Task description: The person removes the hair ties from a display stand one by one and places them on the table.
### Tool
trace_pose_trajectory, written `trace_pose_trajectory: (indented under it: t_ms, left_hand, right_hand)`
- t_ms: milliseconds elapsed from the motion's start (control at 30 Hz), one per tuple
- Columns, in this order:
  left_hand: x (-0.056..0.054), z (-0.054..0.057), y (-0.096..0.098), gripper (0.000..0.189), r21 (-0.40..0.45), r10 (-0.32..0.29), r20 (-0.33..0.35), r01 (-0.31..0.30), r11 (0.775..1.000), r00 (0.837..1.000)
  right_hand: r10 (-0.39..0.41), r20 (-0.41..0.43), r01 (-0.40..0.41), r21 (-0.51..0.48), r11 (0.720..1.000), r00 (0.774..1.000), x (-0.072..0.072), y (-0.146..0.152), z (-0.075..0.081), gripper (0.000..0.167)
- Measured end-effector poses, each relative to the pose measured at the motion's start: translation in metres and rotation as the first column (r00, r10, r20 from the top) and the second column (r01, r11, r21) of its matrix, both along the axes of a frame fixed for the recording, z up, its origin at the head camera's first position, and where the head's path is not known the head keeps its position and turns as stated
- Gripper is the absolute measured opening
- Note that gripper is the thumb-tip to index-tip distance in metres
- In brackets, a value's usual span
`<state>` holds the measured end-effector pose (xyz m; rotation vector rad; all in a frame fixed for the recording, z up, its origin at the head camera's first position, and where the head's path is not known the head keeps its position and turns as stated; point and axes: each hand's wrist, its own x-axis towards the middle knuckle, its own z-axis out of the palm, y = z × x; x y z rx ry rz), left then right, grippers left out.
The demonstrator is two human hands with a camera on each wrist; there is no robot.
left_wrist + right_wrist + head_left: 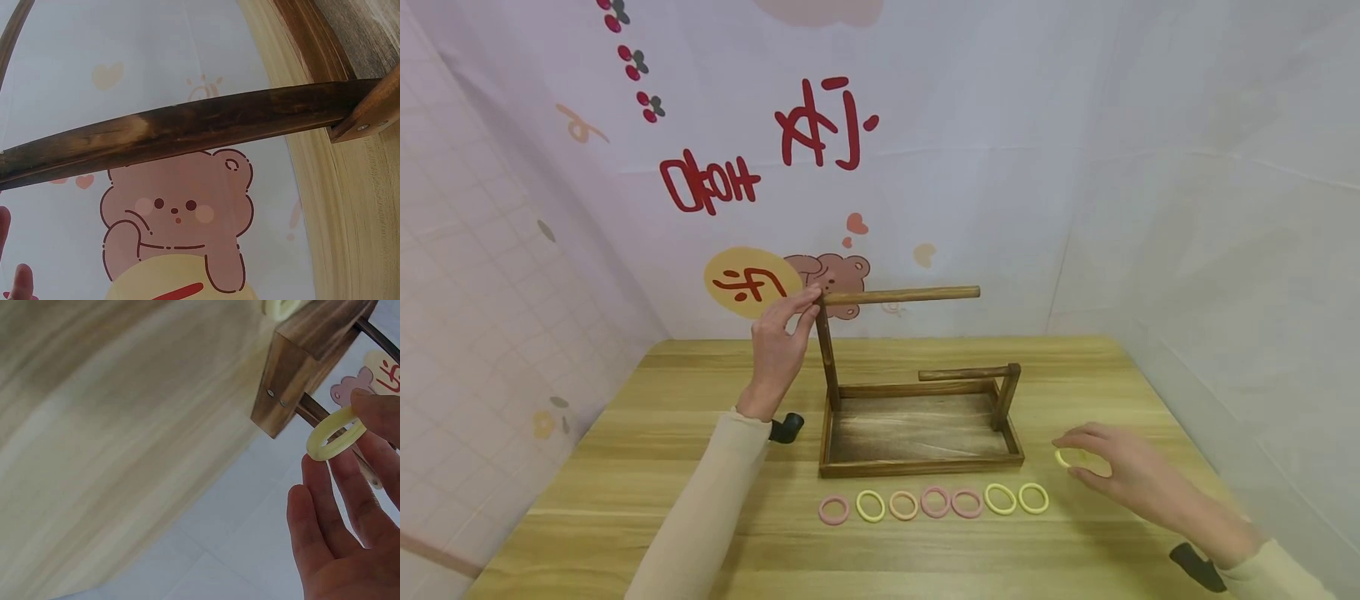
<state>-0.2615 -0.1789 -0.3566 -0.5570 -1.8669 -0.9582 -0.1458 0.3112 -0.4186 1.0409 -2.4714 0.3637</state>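
Observation:
A brown wooden stand [925, 462] has a tray base, a tall post at the left with a long bar, and a shorter post at the right with a short bar [962, 374]. My left hand [781, 342] pinches the top of the tall post [187, 128], where the long bar [910, 295] starts. To the right of the tray, my right hand [1116, 462] pinches a pale yellow ring [322, 440] between thumb and fingers, held above the table. Both bars carry no rings.
In front of the tray lies a row of several rings: pink [822, 515], yellow [860, 507] and orange [892, 507] among them. The wooden table [625, 467] meets a printed white curtain [970, 192] at the back. Black wrist straps [787, 427] show by both wrists.

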Motion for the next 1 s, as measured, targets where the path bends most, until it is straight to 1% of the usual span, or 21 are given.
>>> trace_pose_trajectory:
  t_ms: [100, 233, 333, 567, 667, 867, 1000]
  left_hand:
    - [0.0, 0.0, 0.0, 0.026, 0.005, 0.001, -0.012, -0.001, 1.0, 1.0]
    - [0.0, 0.0, 0.0, 0.026, 0.0, 0.002, -0.013, -0.002, 1.0, 1.0]
    - [0.001, 0.0, 0.0, 0.026, -0.006, 0.005, -0.006, -0.005, 1.0, 1.0]
    - [0.001, 0.0, 0.0, 0.026, -0.001, 0.009, -0.001, -0.009, 1.0, 1.0]
    - [0.001, 0.0, 0.0, 0.026, -0.001, 0.006, -0.001, -0.006, 1.0, 1.0]
    - [0.002, 0.0, 0.0, 0.027, -0.003, 0.002, 0.002, -0.002, 1.0, 1.0]
    - [0.002, 0.0, 0.001, 0.026, -0.001, 0.003, 0.005, -0.003, 1.0, 1.0]
  right_hand:
    - [0.024, -0.005, -0.024, -0.001, 1.0, 1.0, 0.001, 0.002, -0.007, 0.052]
    - [0.027, -0.002, -0.027, 0.01, 1.0, 1.0, 0.002, 0.002, -0.016, 0.05]
    - [0.025, 0.018, -0.025, 0.013, 1.0, 1.0, 0.004, 0.002, -0.021, 0.05]
    - [0.052, 0.062, -0.053, 0.011, 0.999, 0.997, 0.005, 0.002, -0.032, 0.053]
    - [0.059, 0.086, -0.061, 0.017, 0.998, 0.995, 0.006, 0.002, -0.035, 0.051]
    - [0.039, 0.138, -0.048, 0.064, 0.997, 0.99, 0.007, 0.001, -0.04, 0.047]
    - [0.03, 0.155, -0.042, 0.076, 0.996, 0.987, 0.008, 0.002, -0.043, 0.047]
